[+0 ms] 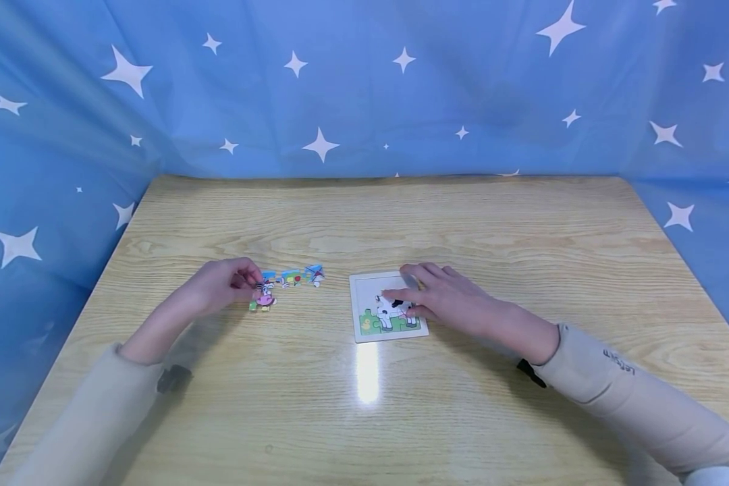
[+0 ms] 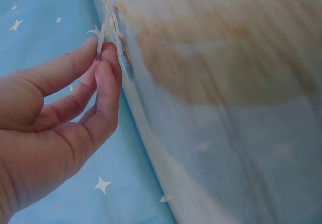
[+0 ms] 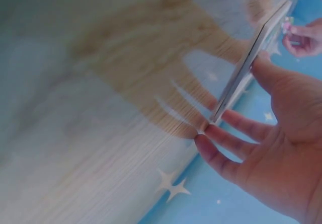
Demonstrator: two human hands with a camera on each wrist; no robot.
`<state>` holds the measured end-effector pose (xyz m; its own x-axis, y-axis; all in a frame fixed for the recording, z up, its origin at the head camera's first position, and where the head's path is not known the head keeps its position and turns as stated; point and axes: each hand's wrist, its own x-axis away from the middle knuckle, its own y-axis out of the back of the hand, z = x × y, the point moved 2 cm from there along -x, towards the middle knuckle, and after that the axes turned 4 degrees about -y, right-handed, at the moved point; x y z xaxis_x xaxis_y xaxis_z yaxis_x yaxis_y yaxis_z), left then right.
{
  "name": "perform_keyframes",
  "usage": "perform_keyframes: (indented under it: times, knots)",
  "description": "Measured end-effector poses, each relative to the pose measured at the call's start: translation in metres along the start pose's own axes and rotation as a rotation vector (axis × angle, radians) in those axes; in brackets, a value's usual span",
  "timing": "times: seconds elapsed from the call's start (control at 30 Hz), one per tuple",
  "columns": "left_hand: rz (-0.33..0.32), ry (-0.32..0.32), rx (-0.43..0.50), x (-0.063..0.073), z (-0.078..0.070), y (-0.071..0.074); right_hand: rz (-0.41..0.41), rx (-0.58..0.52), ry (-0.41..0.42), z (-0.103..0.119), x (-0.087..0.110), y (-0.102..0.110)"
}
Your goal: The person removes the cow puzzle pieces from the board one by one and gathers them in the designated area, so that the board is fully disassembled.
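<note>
With thumb and fingertips, my left hand (image 1: 221, 285) pinches a jigsaw piece (image 1: 264, 298) printed with a pink figure and some green. From the left wrist view the same piece appears edge-on as a thin pale strip (image 2: 102, 35). Several loose jigsaw pieces (image 1: 291, 277), mostly blue, lie in a row just beyond it. To the right sits a square white puzzle board (image 1: 354, 304), partly filled with a cow on green grass (image 1: 387, 307). My right hand (image 1: 455, 302) rests at the board's right side, fingers spread, thumb over the picture; it hides the upper right part.
The pieces and board lie on a light wood table (image 1: 364, 223). A blue curtain with white stars (image 1: 364, 88) hangs behind the table and along its sides. Light reflects as a bright patch (image 1: 367, 371) in front of the board.
</note>
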<state>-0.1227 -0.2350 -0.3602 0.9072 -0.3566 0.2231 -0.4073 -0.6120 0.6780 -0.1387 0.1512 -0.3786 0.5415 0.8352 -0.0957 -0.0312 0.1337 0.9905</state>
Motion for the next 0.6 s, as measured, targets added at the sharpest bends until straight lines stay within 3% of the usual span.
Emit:
perform_keyframes:
  times: [0.3, 0.6]
  knots:
    - [0.012, 0.052, 0.002, -0.0046, 0.0040, -0.0006, -0.006, -0.004, 0.000, -0.0007, 0.0001, -0.0008]
    - [0.010, 0.042, -0.057, -0.0063, 0.0051, -0.0020, -0.006, -0.003, 0.003, -0.0011, 0.0002, -0.0018]
